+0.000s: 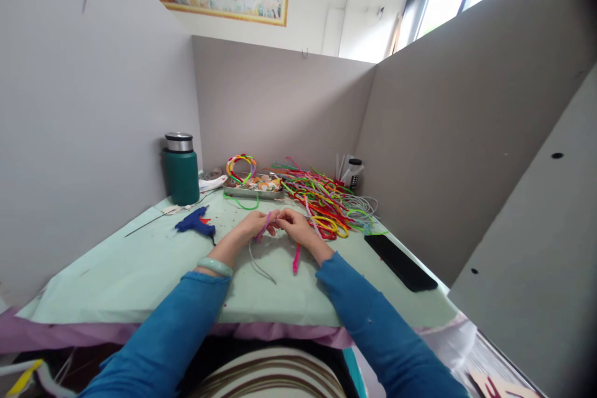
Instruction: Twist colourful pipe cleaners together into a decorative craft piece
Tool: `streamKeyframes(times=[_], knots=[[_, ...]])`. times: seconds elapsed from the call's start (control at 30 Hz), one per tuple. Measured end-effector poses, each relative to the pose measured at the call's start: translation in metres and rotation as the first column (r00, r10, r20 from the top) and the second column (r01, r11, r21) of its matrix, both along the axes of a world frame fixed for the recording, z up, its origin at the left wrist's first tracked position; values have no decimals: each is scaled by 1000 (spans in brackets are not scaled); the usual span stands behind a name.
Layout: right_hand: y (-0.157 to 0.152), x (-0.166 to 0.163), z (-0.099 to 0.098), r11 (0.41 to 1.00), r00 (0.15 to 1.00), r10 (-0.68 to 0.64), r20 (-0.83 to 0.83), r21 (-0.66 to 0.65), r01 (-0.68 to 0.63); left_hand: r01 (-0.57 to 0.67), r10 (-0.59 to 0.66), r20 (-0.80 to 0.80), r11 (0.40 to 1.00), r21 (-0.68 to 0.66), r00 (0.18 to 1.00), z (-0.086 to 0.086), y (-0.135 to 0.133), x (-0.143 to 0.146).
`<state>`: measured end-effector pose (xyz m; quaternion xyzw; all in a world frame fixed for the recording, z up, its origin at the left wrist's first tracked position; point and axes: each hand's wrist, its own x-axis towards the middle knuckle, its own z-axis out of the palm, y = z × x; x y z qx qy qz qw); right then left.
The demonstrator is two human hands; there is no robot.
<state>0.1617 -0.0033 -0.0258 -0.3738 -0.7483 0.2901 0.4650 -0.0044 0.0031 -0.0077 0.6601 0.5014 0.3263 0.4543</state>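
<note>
My left hand (252, 224) and my right hand (295, 224) meet over the middle of the pale green table cover (140, 273). Both are closed in a pinch on a pink pipe cleaner (265, 225), which they hold together with a thin grey hoop (259, 264). The hoop curves down toward me below the hands. A brighter pink pipe cleaner end (295, 259) hangs beneath my right hand. A pale green bangle (214, 266) sits on my left wrist.
A blue glue gun (194, 222) lies left of the hands. A green flask (181, 169) stands at the back left. A metal tray (254, 186) with small pieces and a wrapped hoop (241, 168) is behind. A heap of coloured pipe cleaners (324, 202) and a black phone (400, 262) lie right.
</note>
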Motion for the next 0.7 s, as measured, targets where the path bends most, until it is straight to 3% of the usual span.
streamKeyframes(times=[0.37, 0.7], knots=[[5, 2, -3, 999, 998, -52, 27, 4, 51, 79, -78, -26, 996, 39, 997, 2, -6, -1], [3, -1, -1, 1000, 999, 7, -32, 11, -6, 95, -100, 75, 993, 70, 992, 3, -6, -2]])
